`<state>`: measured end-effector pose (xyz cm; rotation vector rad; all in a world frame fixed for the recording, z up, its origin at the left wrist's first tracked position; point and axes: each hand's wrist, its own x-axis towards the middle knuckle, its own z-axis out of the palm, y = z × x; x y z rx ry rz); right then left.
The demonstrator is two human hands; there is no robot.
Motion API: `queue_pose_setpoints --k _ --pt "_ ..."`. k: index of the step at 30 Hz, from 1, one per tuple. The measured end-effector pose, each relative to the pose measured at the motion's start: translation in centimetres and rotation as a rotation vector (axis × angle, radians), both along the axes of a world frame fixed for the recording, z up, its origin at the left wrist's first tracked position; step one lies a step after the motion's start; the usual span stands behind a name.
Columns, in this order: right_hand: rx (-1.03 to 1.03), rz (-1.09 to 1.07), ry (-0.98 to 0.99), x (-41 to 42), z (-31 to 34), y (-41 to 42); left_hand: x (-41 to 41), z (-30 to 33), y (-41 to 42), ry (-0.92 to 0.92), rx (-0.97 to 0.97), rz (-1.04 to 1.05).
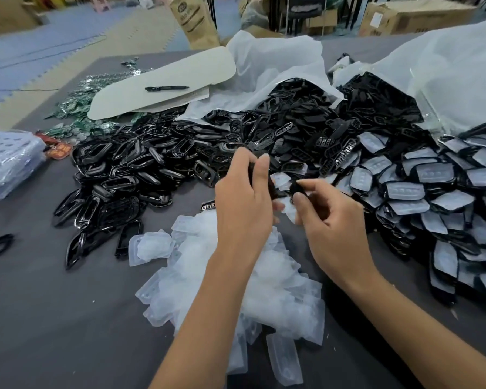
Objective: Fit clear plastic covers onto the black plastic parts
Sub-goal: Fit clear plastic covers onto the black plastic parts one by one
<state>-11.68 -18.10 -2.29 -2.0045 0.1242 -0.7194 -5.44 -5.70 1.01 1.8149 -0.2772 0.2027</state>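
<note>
My left hand [244, 197] grips a black plastic part [252, 167] from above, fingers curled round it. My right hand [324, 217] pinches the part's other end [295, 188] between thumb and forefinger, with a clear cover [288, 209] partly hidden between the two hands. Both hands hover above a heap of loose clear plastic covers [230, 279] on the grey table [54, 318]. A pile of black frames [129, 169] lies to the left. Black parts with clear covers on them [438, 192] are heaped at the right.
Two white bags [278, 68] spill more black parts [306, 113] at the back. A beige board [157, 80] carries a black pen [166, 88]. Green circuit boards [79, 108] lie at the back left, and a bluish plastic tray stack [6, 161] sits at the left edge.
</note>
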Motion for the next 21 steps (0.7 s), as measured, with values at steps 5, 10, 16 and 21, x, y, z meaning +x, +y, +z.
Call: queue_pose_setpoints --k 5,10,16,21 --pt "-0.008 -0.019 -0.077 -0.5 -0.5 -0.8 -0.9 -1.6 0.0 -0.045 -0.002 0.022" --pt "0.184 0.012 -0.017 0.1 -1.5 -1.7 -0.9 -2.6 0.1 0.002 -0.116 -0.030" --pt "0.406 0.059 -0.049 0.1 -1.7 -1.9 -0.7 -3.1 -0.3 0.093 -0.215 -0.147" --pt "0.467 0.069 -0.073 0.2 -1.7 -1.9 -0.5 -3.5 -0.2 0.097 -0.179 -0.239"
